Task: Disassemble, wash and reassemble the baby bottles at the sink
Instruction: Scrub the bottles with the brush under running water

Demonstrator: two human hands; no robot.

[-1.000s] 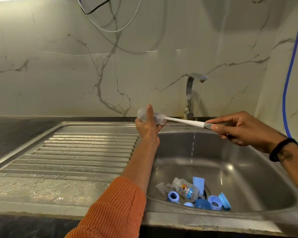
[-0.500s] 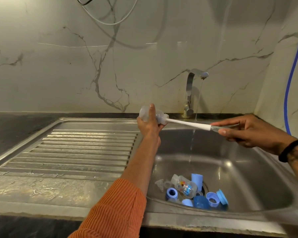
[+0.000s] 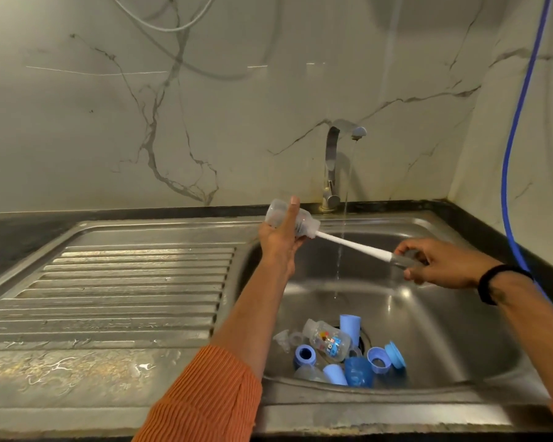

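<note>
Head view: left hand (image 3: 280,239) grips bottle (image 3: 304,222), right hand (image 3: 441,263) pinches brush (image 3: 355,245) handle. Twist brush to base, keep bottle steady.

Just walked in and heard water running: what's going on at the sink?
A person is washing baby bottles. The left hand grips a clear bottle held sideways above the basin, and the right hand holds the handle of a bottle brush pushed into its mouth. The tap is running. Another bottle, blue rings and caps lie in the sink near the drain.
</note>
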